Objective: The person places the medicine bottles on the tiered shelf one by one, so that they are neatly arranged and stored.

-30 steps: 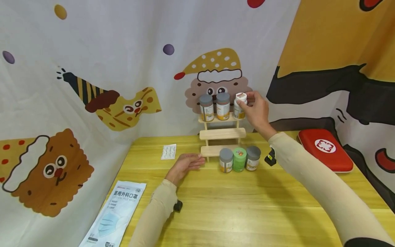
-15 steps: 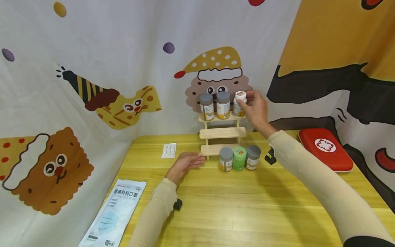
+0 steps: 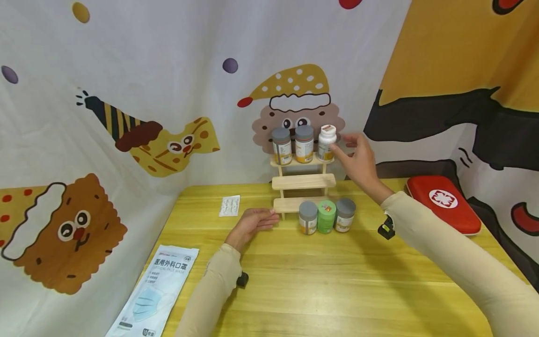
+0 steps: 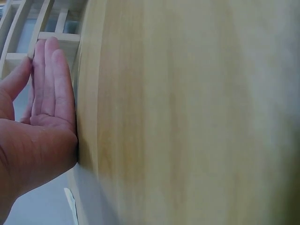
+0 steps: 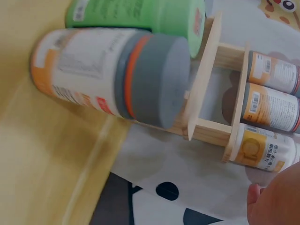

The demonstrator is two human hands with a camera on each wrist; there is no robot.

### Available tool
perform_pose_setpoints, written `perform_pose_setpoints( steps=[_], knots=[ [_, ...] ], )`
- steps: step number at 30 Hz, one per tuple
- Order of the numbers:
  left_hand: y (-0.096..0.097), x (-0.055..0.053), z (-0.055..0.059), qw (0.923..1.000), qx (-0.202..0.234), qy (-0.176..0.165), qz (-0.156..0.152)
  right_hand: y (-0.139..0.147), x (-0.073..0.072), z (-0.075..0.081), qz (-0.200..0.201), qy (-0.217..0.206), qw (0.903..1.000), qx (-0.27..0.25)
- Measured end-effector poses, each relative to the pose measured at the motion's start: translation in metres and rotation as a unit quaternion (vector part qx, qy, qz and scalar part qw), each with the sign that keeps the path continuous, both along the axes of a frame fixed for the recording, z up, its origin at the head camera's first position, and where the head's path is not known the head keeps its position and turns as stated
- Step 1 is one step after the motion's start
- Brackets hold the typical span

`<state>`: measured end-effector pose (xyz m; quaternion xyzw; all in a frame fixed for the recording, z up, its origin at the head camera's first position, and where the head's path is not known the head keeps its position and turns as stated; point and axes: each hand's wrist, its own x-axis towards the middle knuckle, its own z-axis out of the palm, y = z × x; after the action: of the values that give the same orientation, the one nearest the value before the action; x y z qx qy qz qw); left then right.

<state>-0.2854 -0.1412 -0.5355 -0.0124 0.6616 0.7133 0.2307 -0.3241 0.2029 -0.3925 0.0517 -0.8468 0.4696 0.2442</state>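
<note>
A three-tier wooden display rack stands against the curtain. On its top shelf are two grey-lidded supplement bottles and, at the right end, a white-capped bottle. My right hand is just right of the white-capped bottle, thumb and fingers spread; its thumb tip overlaps the bottle's edge, and contact is unclear. With extended fingers, my left hand pinches the left end of the bottom shelf. The left wrist view shows that thumb and the fingers at the shelf's end.
Before the rack, on the wooden table, stand two grey-lidded jars with a green jar between them. A red first-aid case lies at right. A face-mask packet and a small white packet lie at left.
My right hand has let go of the white-capped bottle and drawn back slightly to the right. That bottle stays on the top shelf. The left hand has not moved.
</note>
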Motion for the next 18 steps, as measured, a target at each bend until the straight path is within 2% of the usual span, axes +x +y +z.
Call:
perform_pose_setpoints(
  steps=[3, 9, 14, 18],
  knots=[
    [0.001, -0.001, -0.001, 1.0, 0.0, 0.008, -0.003, 0.007, 0.011, -0.004, 0.003, -0.005, 0.9999, -0.013],
    [-0.004, 0.003, -0.001, 0.9999, 0.003, 0.007, 0.01, 0.014, 0.033, -0.015, 0.025, -0.016, 0.9994, -0.016],
    [-0.002, 0.003, 0.0, 1.0, 0.004, 0.006, -0.003, 0.023, 0.052, -0.027, 0.039, -0.039, 0.9984, -0.01],
    [0.001, 0.002, 0.0, 1.0, 0.002, 0.005, -0.003, 0.031, 0.065, -0.036, 0.066, -0.051, 0.9965, -0.003]
  ],
)
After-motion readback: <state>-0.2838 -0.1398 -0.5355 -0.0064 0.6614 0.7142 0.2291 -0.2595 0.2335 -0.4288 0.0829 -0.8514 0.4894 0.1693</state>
